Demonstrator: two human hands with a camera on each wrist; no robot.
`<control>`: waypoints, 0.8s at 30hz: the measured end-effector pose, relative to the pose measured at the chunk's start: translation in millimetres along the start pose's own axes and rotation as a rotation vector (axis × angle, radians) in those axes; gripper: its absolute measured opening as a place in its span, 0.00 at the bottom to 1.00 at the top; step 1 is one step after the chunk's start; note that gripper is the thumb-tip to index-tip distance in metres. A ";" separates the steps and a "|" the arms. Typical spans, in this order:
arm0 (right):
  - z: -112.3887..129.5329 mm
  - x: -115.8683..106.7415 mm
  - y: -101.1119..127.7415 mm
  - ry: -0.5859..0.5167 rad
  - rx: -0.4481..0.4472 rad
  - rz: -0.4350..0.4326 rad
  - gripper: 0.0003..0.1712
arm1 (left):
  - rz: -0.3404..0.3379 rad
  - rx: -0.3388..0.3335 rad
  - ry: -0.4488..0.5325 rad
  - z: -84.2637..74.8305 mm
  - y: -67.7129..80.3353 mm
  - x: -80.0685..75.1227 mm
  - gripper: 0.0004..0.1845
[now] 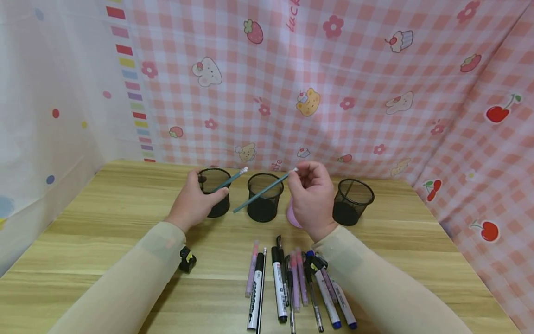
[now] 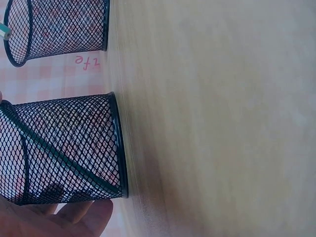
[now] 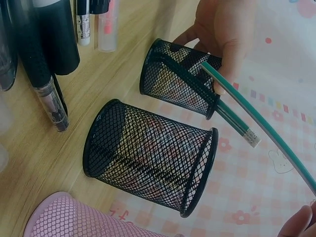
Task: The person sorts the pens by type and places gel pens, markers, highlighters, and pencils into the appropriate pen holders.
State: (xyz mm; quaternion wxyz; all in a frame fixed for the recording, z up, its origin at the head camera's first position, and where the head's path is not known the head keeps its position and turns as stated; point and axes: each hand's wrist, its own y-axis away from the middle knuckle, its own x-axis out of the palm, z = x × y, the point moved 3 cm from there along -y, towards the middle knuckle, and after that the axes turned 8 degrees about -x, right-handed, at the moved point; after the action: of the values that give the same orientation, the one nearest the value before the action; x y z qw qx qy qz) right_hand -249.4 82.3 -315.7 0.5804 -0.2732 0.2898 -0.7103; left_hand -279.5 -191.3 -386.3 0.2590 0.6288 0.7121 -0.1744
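My left hand (image 1: 193,200) grips the leftmost black mesh pen cup (image 1: 221,208), thumb across the near side and fingers around the far side. A green pencil (image 3: 237,122) leans inside that cup, its white eraser end sticking out above the rim. Between the thumb and fingers of my right hand (image 1: 314,198), a second green pencil (image 1: 265,190) is pinched near its eraser end. It slants down to the left, in front of the middle black mesh cup (image 1: 263,209) in the head view, its lower tip near the left cup.
A pink mesh cup (image 1: 293,217) is partly hidden behind my right hand. Further right stands another black mesh cup (image 1: 349,211). Several pens and markers (image 1: 278,283) lie on the wooden table (image 1: 400,260) in front. A checked cloth (image 1: 267,69) hangs behind.
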 end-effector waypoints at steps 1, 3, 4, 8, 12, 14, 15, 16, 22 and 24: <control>-0.1 0.0 0.1 0.001 0.001 0.001 0.06 | 0.001 -0.001 0.000 0.1 0.0 0.0 0.56; 0.0 -0.1 0.1 0.005 0.001 0.004 0.07 | 0.002 -0.002 -0.001 0.3 -0.2 0.0 0.56; 0.1 0.0 0.2 0.007 0.000 0.005 0.06 | 0.002 -0.003 -0.001 0.3 -0.3 -0.1 0.57; 0.0 0.5 0.3 0.008 -0.002 0.010 0.06 | 0.003 -0.004 0.002 0.6 -0.4 -0.2 0.57; -2.2 1.1 0.7 0.001 0.000 0.009 0.07 | 0.004 -0.007 0.003 0.4 -0.2 -0.2 0.58; -3.3 1.6 0.5 -0.002 -0.001 0.009 0.08 | 0.003 -0.008 0.003 0.2 -0.1 -0.4 0.58; -3.9 1.8 0.6 -0.003 -0.001 0.010 0.08 | 0.003 -0.008 0.002 0.0 0.0 -0.4 0.58; -4.2 2.0 0.6 -0.003 -0.001 0.013 0.09 | 0.005 -0.008 0.002 -0.2 0.2 -0.4 0.58; -5.0 1.3 0.6 0.009 -0.003 0.020 0.10 | 0.005 -0.009 0.003 0.2 -0.2 0.1 0.58; -5.2 1.3 0.5 0.018 -0.006 0.017 0.09 | 0.003 -0.007 0.002 0.4 -0.5 0.2 0.58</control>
State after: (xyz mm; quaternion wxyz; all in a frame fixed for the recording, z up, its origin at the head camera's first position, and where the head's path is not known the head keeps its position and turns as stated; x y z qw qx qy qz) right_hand -253.1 81.5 -319.5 0.5830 -0.2662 0.2993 -0.7068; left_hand -280.0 -191.5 -386.8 0.2606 0.6292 0.7121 -0.1708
